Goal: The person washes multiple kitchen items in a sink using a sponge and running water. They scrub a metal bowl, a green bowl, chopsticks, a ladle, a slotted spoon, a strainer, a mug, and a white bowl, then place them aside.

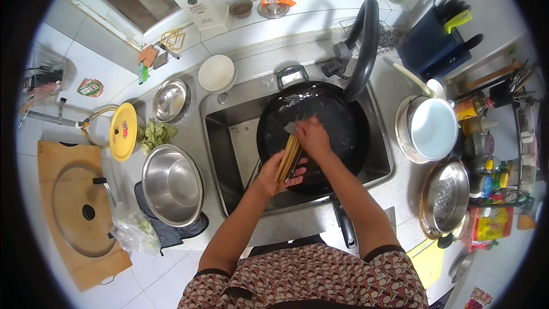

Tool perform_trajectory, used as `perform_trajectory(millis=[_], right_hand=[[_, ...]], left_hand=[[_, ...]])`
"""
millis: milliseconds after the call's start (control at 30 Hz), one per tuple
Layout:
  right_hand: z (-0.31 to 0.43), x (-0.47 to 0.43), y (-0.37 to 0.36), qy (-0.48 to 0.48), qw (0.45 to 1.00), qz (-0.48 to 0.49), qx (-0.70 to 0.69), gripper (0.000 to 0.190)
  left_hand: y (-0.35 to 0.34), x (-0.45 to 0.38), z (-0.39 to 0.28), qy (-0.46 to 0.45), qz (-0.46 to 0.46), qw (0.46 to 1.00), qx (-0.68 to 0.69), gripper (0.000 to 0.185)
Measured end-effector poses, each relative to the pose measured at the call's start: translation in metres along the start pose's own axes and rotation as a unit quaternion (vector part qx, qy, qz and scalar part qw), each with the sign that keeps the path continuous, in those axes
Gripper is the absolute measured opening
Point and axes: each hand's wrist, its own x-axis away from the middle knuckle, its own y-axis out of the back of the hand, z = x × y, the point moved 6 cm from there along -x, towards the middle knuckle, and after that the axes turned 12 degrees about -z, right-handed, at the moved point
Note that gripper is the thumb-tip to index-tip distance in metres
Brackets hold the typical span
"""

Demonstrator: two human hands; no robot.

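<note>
My left hand [272, 174] grips a bundle of wooden chopsticks [290, 154] near their lower ends, with its palm turned up. My right hand [315, 137] is curled at the bundle's upper end, its fingertips blurred. A small pale patch [291, 127] shows beside these fingers; I cannot tell whether it is a cloth, foam or water. Both hands are above a black wok [343, 137], wet inside, which rests across the stainless steel sink [233, 195]. The wok's handle [346, 227] points towards me over the front edge.
The black faucet [369, 47] arches over the wok's far right rim. Left stand a steel basin [171, 184], steel bowls [170, 101] and a white bowl [216, 73]. A glass lid [70, 214] lies on a cutting board [92, 274]. Right are a pale blue bowl [434, 128], a steamer tray [448, 197] and a knife block [433, 47].
</note>
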Motion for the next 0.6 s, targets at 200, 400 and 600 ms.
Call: perform_trajectory(millis=[200, 400, 600], right_hand=[[-0.057, -0.024, 0.017, -0.055, 0.994, -0.090, -0.013, 0.019], [0.041, 0.044, 0.038, 0.028, 0.990, 0.001, -0.141, 0.023], [-0.036, -0.014, 0.012, -0.067, 0.996, -0.037, 0.047, 0.016]], left_hand=[[-0.015, 0.014, -0.004, -0.002, -0.059, 0.998, -0.012, 0.034], [-0.015, 0.007, -0.002, -0.031, -0.143, 0.983, -0.110, 0.033], [-0.014, 0.017, -0.002, -0.051, -0.162, 0.961, -0.218, 0.043]])
